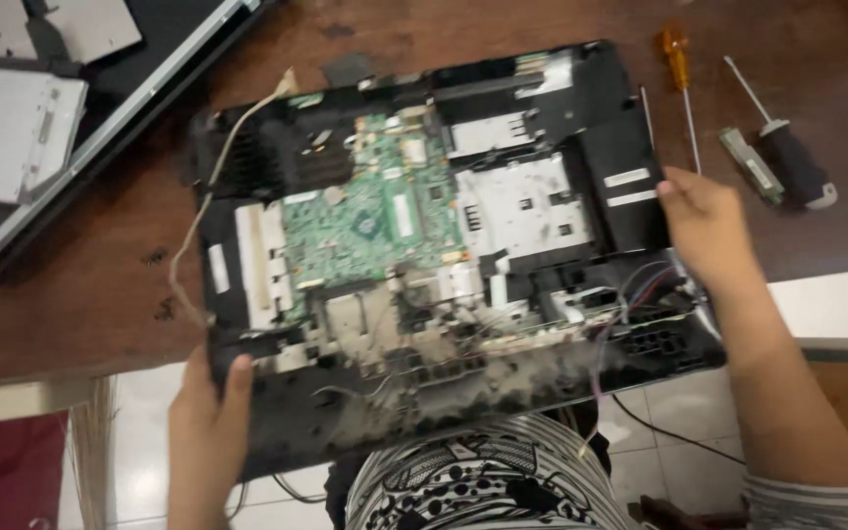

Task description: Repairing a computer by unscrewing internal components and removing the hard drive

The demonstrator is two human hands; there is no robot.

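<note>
An opened black laptop base (630, 128) lies on a brown wooden table (71, 294), its near edge hanging over the table's front. Inside it sit a green circuit board (370, 211), silver metal plates (527, 206) and dusty loose wires (630, 294). My left hand (210, 417) grips the base's near left corner, thumb on top. My right hand (704, 231) holds the base's right edge. A thin pale cable (188, 245) loops off the left side.
An orange-handled screwdriver (679, 69) and a black-handled screwdriver (787, 157) lie at the far right, with a small memory stick (750, 165) between them. A silver drive (7, 132) and a dark panel (139, 88) sit far left. White tiled floor (149, 451) shows below.
</note>
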